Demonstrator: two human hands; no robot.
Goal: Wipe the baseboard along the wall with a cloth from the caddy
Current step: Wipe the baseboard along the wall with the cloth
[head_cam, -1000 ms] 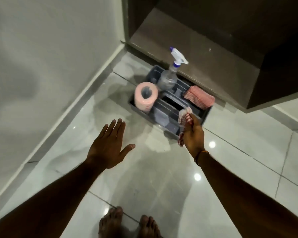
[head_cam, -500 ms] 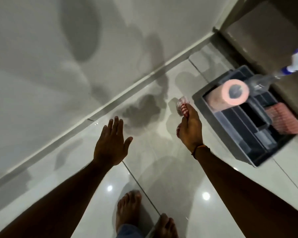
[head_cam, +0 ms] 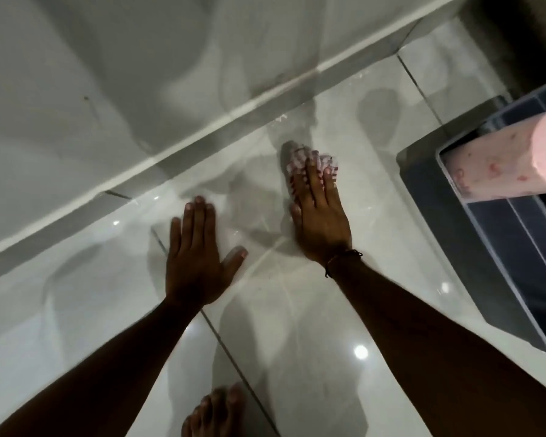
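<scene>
My right hand (head_cam: 320, 216) grips a red-and-white checked cloth (head_cam: 297, 160); the cloth pokes out past my fingertips, a short way from the baseboard. The grey baseboard (head_cam: 202, 137) runs diagonally from lower left to upper right along the foot of the white wall. My left hand (head_cam: 196, 257) is spread flat, fingers apart, low over the glossy floor tiles to the left of my right hand and holds nothing. The dark grey caddy (head_cam: 473, 247) sits at the right edge with a pink paper roll (head_cam: 505, 165) in it.
Glossy white floor tiles (head_cam: 297, 326) with grout lines fill the foreground. One of my bare feet (head_cam: 215, 411) shows at the bottom middle. A dark cabinet (head_cam: 517, 33) stands in the upper right corner beyond the caddy.
My view has swung left from the caddy and come closer to the floor. My right hand has carried the cloth toward the baseboard, and my left hand has come down toward the tiles.
</scene>
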